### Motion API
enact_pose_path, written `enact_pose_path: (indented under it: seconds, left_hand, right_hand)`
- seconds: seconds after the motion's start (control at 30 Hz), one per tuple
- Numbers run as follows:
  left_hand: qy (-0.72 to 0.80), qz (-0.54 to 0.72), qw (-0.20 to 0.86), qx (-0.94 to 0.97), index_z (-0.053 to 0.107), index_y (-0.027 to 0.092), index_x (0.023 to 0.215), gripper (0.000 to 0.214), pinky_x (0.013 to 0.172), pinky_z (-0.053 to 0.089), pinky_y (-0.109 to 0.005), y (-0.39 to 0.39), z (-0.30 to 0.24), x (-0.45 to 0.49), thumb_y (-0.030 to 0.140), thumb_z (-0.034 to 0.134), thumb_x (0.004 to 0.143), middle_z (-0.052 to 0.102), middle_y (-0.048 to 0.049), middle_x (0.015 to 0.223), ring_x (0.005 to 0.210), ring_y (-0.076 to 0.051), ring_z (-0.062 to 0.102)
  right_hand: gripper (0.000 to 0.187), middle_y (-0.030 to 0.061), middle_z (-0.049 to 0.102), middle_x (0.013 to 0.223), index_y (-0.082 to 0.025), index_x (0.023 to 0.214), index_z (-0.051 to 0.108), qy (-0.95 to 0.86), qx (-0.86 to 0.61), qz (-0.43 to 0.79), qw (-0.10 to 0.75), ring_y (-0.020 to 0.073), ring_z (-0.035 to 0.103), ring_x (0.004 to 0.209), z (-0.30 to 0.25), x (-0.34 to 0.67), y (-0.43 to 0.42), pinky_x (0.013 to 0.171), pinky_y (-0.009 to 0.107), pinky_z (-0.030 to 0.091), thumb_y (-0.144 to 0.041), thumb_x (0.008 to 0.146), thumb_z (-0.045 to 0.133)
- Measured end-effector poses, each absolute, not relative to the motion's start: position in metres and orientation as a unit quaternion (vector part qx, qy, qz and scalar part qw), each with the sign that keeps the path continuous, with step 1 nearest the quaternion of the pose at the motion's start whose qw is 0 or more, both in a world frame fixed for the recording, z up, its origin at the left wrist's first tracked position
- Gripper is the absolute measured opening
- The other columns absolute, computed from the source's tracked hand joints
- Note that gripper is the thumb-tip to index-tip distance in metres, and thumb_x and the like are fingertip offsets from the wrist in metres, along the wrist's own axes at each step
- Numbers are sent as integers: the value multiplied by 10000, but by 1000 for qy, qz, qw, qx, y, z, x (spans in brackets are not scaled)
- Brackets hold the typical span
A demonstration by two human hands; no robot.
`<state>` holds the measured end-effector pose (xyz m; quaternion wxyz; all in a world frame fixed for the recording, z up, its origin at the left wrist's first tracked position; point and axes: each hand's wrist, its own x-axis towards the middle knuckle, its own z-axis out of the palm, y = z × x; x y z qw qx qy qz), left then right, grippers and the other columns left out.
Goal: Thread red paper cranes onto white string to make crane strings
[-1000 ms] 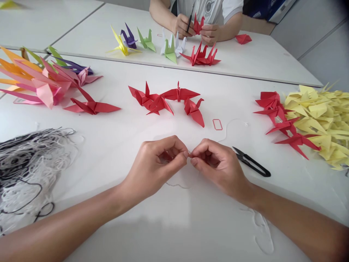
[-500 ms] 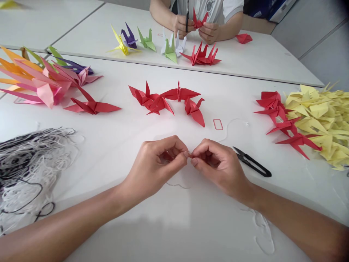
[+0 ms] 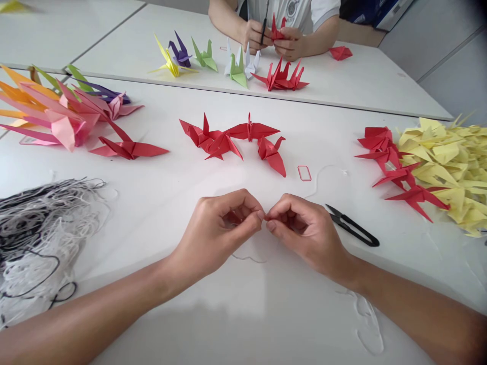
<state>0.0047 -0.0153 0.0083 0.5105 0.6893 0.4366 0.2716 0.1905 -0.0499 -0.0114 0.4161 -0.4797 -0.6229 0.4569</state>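
Note:
My left hand and my right hand meet fingertip to fingertip above the white table, both pinched closed. Between them they grip a thin thread; its pinched part is mostly hidden by the fingers. A slack length of thread trails below my left hand. More white thread curves over the table beyond my right hand, and a loop lies under my right forearm. Black thread snips rest just right of my right hand. Several red paper cranes sit ahead of both hands.
Black and white cords are heaped at left, near coloured paper cranes. Yellow folded paper and red cranes lie at right. Across the table a person's hands hold a red crane and a black tool.
My hands stay almost still, fingertips slightly closer; the bit of thread seen between them is now hidden. Across the table, the person's hands and red crane have shifted slightly.

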Motion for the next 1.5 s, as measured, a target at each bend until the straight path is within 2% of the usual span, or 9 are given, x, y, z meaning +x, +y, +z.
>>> enact_pose_path:
  seconds: [0.63,0.8,0.9,1.13,1.3,1.5]
  left_hand:
    - [448,276,513,679,656,186,833,112,516,468,-193,-14,7,5,247,578,886,676,0,701,614,-108,592]
    - [440,284,516,678,649,193,921,79,461,420,-176,-15,8,5,241,603,879,649,21,649,531,-81,533]
    - [436,291,520,675,639,204,956,86,460,407,-167,-15,8,5,225,609,878,646,32,656,549,-78,540]
    - [437,285,515,680,609,201,903,31,483,427,-167,-16,9,6,200,583,888,630,31,679,585,-81,548]
    - [445,290,480,698,586,198,863,27,485,445,-174,-16,7,6,179,577,879,637,9,773,591,-78,557]
    - [432,339,373,748,565,201,875,83,563,491,-205,-19,4,7,131,601,847,585,0,910,677,-83,551]
  right_hand:
    - [113,-21,549,725,-204,783,580,-620,-485,452,418,96,483,600,-11,191,-50,509,229,404,-199,886,625]
    - [119,-17,552,718,-207,783,591,-620,-488,447,421,98,473,584,-11,189,-49,490,229,398,-235,891,632]
    - [126,-20,549,716,-206,782,586,-618,-490,450,419,95,471,582,-11,189,-50,494,230,395,-235,893,637]
    - [100,-26,561,743,-205,802,592,-619,-484,454,420,89,486,608,-12,191,-51,518,225,402,-183,890,633]
    - [98,-27,558,742,-205,805,590,-625,-484,452,413,93,490,620,-11,191,-50,533,229,407,-166,889,623]
    - [110,-36,557,733,-204,794,586,-619,-483,462,413,86,479,611,-9,191,-50,530,225,403,-169,890,628]
